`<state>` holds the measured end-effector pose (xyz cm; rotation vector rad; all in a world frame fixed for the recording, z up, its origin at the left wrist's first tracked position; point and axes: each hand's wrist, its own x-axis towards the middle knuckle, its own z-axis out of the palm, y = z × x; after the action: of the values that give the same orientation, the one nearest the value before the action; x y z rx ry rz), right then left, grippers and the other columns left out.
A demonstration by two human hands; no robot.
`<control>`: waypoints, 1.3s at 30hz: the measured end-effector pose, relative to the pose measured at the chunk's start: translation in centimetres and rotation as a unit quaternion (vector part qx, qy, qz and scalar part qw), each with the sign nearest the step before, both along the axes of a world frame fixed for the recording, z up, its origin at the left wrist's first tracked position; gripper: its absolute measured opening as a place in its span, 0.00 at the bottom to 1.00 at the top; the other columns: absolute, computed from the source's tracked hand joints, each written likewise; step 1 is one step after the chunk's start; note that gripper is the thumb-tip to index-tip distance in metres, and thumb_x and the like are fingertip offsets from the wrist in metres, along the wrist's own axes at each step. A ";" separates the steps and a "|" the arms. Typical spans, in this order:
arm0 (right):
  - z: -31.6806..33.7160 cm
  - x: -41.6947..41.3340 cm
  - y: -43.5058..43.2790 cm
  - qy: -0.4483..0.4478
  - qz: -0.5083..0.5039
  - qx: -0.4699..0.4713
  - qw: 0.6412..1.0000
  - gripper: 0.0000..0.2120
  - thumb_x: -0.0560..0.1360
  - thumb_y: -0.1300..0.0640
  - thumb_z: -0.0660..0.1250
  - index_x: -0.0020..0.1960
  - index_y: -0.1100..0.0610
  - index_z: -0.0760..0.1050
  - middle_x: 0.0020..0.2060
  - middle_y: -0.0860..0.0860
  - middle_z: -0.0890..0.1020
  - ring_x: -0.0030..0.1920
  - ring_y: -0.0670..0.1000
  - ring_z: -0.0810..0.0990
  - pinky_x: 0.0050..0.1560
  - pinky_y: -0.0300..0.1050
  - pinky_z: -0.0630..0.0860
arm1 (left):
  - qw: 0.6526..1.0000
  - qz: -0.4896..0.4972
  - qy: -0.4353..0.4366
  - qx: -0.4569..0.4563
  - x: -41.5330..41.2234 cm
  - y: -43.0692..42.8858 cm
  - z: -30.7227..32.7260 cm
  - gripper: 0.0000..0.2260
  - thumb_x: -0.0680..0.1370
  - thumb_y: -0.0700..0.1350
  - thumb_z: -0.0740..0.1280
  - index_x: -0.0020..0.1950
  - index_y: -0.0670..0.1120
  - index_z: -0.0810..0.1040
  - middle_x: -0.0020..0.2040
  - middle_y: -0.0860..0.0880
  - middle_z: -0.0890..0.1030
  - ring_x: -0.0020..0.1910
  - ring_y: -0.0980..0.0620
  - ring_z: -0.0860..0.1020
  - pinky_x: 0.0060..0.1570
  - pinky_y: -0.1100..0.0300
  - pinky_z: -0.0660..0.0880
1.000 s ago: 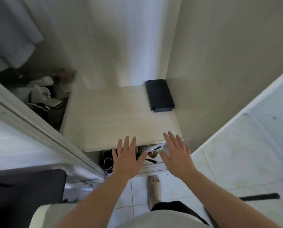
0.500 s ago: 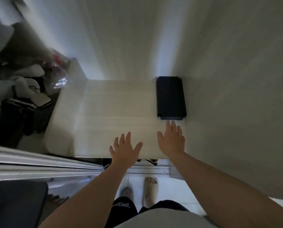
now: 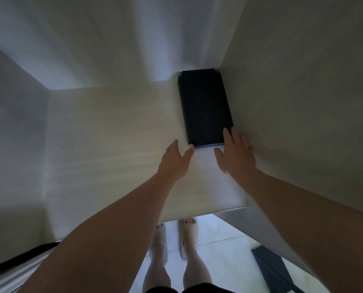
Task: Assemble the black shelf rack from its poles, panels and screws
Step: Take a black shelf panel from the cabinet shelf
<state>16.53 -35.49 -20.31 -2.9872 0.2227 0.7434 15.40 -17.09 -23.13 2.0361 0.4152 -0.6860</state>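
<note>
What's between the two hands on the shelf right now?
Head view: only bare shelf board lies between the left hand and right hand. The black panel stack has its near edge just beyond that gap.

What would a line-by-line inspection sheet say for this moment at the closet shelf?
Surface: pale wooden shelf inside a closet, dimly lit.
Job's things: black panel stack lies flat in the shelf's back right corner, against the side wall; no poles or screws seen.
Clutter: dark flat item on the floor at lower right; what it is cannot be told.
Hands: left hand open, at the stack's near left corner; right hand open, fingers laid over the near right corner.
Cables: nothing seen.
Surroundings: pale tiled floor; the person's feet in light slippers below the shelf's front edge.
</note>
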 end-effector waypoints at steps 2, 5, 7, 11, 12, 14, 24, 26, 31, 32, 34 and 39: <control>-1.0 0.8 0.0 0.004 0.006 0.000 1.000 0.34 0.85 0.42 0.52 0.83 0.52 0.40 0.83 0.52 0.43 0.82 0.59 0.46 0.77 0.58 0.56 | 0.999 0.023 0.000 -0.022 1.7 -0.9 -0.8 0.37 0.81 0.63 0.61 0.82 0.45 0.53 0.81 0.46 0.57 0.79 0.47 0.58 0.75 0.54 0.56; -2.1 1.8 0.0 0.005 0.008 0.006 1.000 0.35 0.85 0.43 0.53 0.83 0.51 0.40 0.83 0.52 0.43 0.82 0.57 0.45 0.78 0.57 0.55 | 0.998 0.047 -0.011 -0.032 3.8 -1.9 -1.3 0.34 0.82 0.60 0.60 0.82 0.44 0.55 0.81 0.45 0.59 0.79 0.46 0.59 0.75 0.53 0.57; -2.6 2.1 -0.2 0.011 0.012 0.004 1.000 0.35 0.85 0.43 0.53 0.83 0.51 0.40 0.83 0.52 0.42 0.82 0.56 0.44 0.78 0.56 0.55 | 0.998 0.049 -0.011 -0.038 5.0 -2.6 -1.3 0.29 0.83 0.57 0.60 0.80 0.44 0.60 0.78 0.44 0.65 0.75 0.45 0.66 0.73 0.51 0.64; -3.3 2.0 -0.5 0.040 0.013 0.012 0.999 0.35 0.85 0.43 0.54 0.83 0.50 0.40 0.83 0.52 0.41 0.82 0.55 0.43 0.78 0.55 0.56 | 0.987 0.121 0.001 -0.103 6.2 -3.5 -1.2 0.10 0.83 0.51 0.63 0.58 0.47 0.74 0.49 0.46 0.80 0.50 0.43 0.80 0.41 0.57 0.71; -3.3 2.0 -0.5 0.041 0.013 0.017 0.999 0.35 0.84 0.43 0.55 0.83 0.51 0.40 0.83 0.52 0.41 0.82 0.55 0.43 0.78 0.55 0.57 | 0.983 0.144 0.007 -0.116 6.4 -3.6 -1.1 0.10 0.82 0.50 0.64 0.57 0.45 0.76 0.46 0.44 0.79 0.50 0.43 0.80 0.40 0.55 0.73; -3.2 2.0 -0.6 0.042 0.011 0.027 0.999 0.35 0.84 0.44 0.56 0.83 0.51 0.40 0.83 0.52 0.41 0.82 0.55 0.43 0.77 0.56 0.57 | 0.971 0.188 0.028 -0.141 6.5 -3.6 -1.1 0.14 0.81 0.49 0.66 0.59 0.40 0.77 0.47 0.43 0.79 0.50 0.46 0.79 0.47 0.51 0.79; -1.7 1.8 -0.3 0.048 -0.043 0.106 0.992 0.32 0.86 0.45 0.53 0.84 0.51 0.42 0.83 0.51 0.42 0.82 0.54 0.46 0.78 0.57 0.58 | 0.935 0.255 0.114 -0.218 7.3 -1.9 -1.3 0.27 0.75 0.50 0.75 0.71 0.46 0.72 0.61 0.46 0.79 0.53 0.50 0.78 0.46 0.59 0.73; -1.3 1.7 -0.4 0.053 -0.059 0.131 0.988 0.32 0.86 0.45 0.53 0.84 0.51 0.42 0.83 0.50 0.42 0.82 0.54 0.47 0.78 0.58 0.58 | 0.937 0.236 0.129 -0.222 7.4 -1.7 -0.8 0.19 0.73 0.50 0.77 0.62 0.46 0.79 0.55 0.47 0.81 0.51 0.51 0.79 0.46 0.58 0.75; -0.1 1.2 -0.4 0.051 -0.136 0.218 0.965 0.30 0.86 0.43 0.53 0.84 0.51 0.49 0.83 0.50 0.49 0.82 0.53 0.50 0.79 0.55 0.55 | 0.937 0.222 0.096 -0.251 6.6 -1.7 1.0 0.07 0.74 0.47 0.75 0.42 0.48 0.78 0.45 0.47 0.79 0.49 0.46 0.82 0.52 0.53 0.81; 0.2 0.9 -0.3 0.044 -0.156 0.240 0.957 0.30 0.85 0.43 0.54 0.83 0.51 0.50 0.83 0.51 0.51 0.82 0.53 0.51 0.80 0.54 0.54 | 0.938 0.226 0.088 -0.249 6.2 -1.4 1.5 0.07 0.74 0.46 0.75 0.41 0.47 0.78 0.44 0.46 0.78 0.48 0.46 0.81 0.53 0.52 0.81; 1.0 0.2 0.0 0.023 -0.194 0.289 0.937 0.31 0.85 0.44 0.56 0.83 0.53 0.52 0.82 0.52 0.55 0.81 0.54 0.55 0.79 0.51 0.55 | 0.936 0.235 0.087 -0.246 5.1 -0.6 2.4 0.06 0.75 0.45 0.74 0.42 0.46 0.79 0.46 0.45 0.79 0.48 0.44 0.81 0.54 0.51 0.80; 3.8 -2.3 0.7 -0.014 -0.276 0.362 0.890 0.29 0.85 0.46 0.59 0.81 0.54 0.58 0.79 0.55 0.64 0.74 0.54 0.67 0.70 0.46 0.64 | 0.922 0.250 0.116 -0.273 0.9 2.7 5.0 0.07 0.76 0.46 0.73 0.49 0.44 0.80 0.48 0.45 0.82 0.42 0.50 0.82 0.40 0.61 0.79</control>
<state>14.25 -34.75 -16.55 -2.0713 0.6050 0.5452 16.28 -14.37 -18.14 1.2537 0.7548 -0.6325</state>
